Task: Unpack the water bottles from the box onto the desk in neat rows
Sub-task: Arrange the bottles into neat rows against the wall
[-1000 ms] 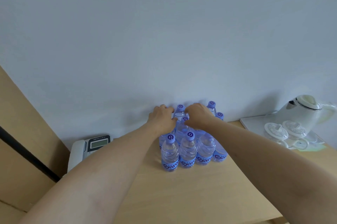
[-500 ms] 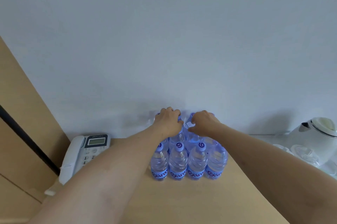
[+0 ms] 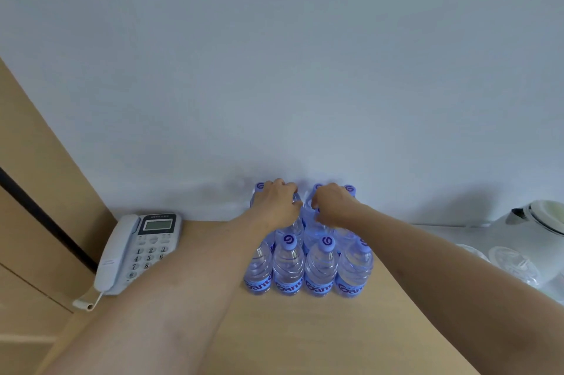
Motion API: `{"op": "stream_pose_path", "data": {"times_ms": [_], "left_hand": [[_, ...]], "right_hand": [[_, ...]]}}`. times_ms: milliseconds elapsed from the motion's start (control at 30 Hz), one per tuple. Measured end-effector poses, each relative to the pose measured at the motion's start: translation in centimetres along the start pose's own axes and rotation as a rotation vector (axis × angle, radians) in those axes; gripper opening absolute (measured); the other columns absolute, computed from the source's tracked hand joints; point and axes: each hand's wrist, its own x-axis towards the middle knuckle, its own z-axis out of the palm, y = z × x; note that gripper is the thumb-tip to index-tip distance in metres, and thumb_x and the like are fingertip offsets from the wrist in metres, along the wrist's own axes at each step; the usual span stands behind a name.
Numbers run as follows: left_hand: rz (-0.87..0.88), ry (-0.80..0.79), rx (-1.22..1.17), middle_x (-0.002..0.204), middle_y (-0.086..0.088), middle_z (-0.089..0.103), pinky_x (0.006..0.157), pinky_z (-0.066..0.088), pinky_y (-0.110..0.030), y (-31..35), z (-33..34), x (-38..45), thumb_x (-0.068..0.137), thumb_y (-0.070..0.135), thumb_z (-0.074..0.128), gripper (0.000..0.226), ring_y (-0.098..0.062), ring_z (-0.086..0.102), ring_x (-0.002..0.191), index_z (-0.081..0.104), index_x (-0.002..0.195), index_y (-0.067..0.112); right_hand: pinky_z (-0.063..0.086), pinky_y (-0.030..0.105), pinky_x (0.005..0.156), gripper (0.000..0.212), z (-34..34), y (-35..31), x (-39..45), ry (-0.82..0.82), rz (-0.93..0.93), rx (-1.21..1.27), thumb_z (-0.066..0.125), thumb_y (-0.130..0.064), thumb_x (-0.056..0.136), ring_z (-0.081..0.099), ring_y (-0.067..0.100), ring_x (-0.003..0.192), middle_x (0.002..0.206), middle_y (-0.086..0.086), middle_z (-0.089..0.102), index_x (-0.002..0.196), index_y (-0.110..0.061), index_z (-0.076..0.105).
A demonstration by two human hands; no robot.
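Several clear water bottles [image 3: 320, 267] with blue caps and blue labels stand upright in tight rows on the wooden desk [image 3: 305, 335], close to the white wall. My left hand [image 3: 279, 206] is closed over the top of a bottle in a middle row. My right hand [image 3: 332, 206] is closed over the top of the bottle beside it. Caps of the back row [image 3: 260, 186] peek out behind my knuckles. The front row of bottles stands free of both hands. The box is out of view.
A grey desk telephone [image 3: 137, 249] lies at the left of the desk against the wall. A white electric kettle [image 3: 537, 231] and upturned glasses [image 3: 512, 261] sit at the right. A wooden panel [image 3: 36, 191] rises at the far left.
The view has shifted left, so the phone shows fully and the kettle sits at the right edge. Both hands stay closed on bottle tops and have reached slightly farther toward the wall.
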Motion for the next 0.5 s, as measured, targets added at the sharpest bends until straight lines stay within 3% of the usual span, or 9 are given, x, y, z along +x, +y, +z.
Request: {"op": "stream_pose_path", "data": {"times_ms": [67,133,200,333,500], "left_hand": [[0.01,0.004,-0.005,0.127,-0.009,0.051,0.096,0.044,-0.044,-0.1,-0.19,0.22,0.094,0.039,0.049,0.039,-0.031,0.045,0.119,0.055,0.127,0.019],[0.026,0.006,-0.009,0.126,-0.009,0.051,0.097,0.043,-0.043,-0.07,-0.38,0.47,0.094,0.038,0.05,0.039,-0.03,0.044,0.12,0.055,0.127,0.018],[0.047,-0.001,-0.005,0.127,-0.01,0.05,0.097,0.043,-0.045,0.0,-0.55,0.63,0.094,0.038,0.05,0.04,-0.031,0.044,0.12,0.054,0.128,0.018],[0.07,-0.008,-0.004,0.129,-0.011,0.049,0.097,0.043,-0.045,0.16,-0.48,0.9,0.095,0.037,0.049,0.041,-0.03,0.042,0.121,0.052,0.131,0.018],[0.092,-0.024,0.004,0.132,-0.011,0.049,0.097,0.043,-0.044,0.22,-0.3,0.98,0.096,0.039,0.049,0.043,-0.031,0.042,0.123,0.051,0.134,0.018]], "right_hand": [[0.033,0.025,0.046,0.026,0.1,0.14,-0.03,-0.01,0.017,0.009,0.061,-0.009,0.08,0.05,0.024,0.072,0.066,0.001,0.044,0.06,-0.017,0.046],[0.039,0.028,0.048,0.024,0.15,0.36,-0.09,-0.02,0.067,0.045,0.067,-0.021,0.08,0.053,0.023,0.071,0.072,0.002,0.048,0.066,-0.014,0.048],[0.037,0.027,0.046,0.037,0.34,0.47,-0.12,-0.015,0.113,0.065,0.069,-0.031,0.078,0.049,0.02,0.063,0.069,0.001,0.044,0.061,-0.015,0.041],[0.03,0.024,0.043,0.038,0.96,0.19,0.15,0.0,0.155,0.045,0.067,-0.026,0.08,0.04,0.014,0.055,0.066,0.001,0.04,0.058,-0.014,0.038],[0.028,0.025,0.042,0.041,0.84,0.07,0.54,-0.017,0.122,-0.016,0.067,-0.023,0.081,0.048,0.021,0.066,0.059,0.001,0.037,0.057,-0.015,0.035]]}}
